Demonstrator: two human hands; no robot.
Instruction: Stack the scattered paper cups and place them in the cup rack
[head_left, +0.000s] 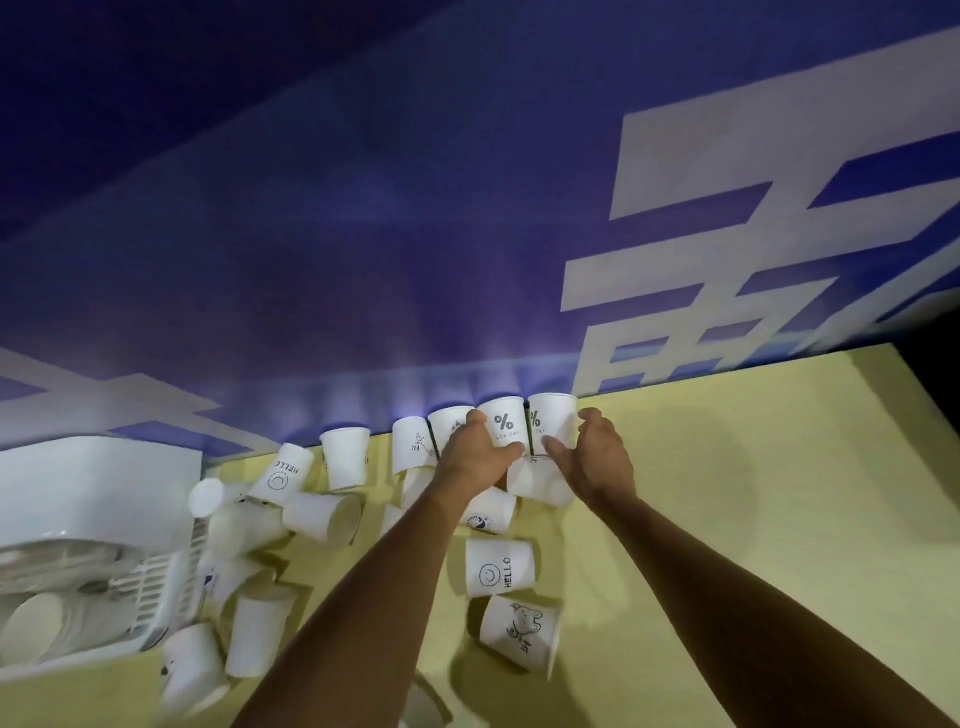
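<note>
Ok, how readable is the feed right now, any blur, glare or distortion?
Head view: dim light, yet the % cup the left hand grips reads sharp. Head view, lower left: loose cups and cup rack smeared by motion blur. Head view: wall and table edge bowed by the wide lens; pale glow patches behind the upright row.

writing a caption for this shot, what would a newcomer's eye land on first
Two bare arms reach to the table's far edge, where the left hand grips a % cup and the right hand curls beside a second % cup. White paper cups lie tipped and scattered over the yellow table, thickest at left by the white cup rack. Behind, a blue wall carries huge white lettering.
</note>
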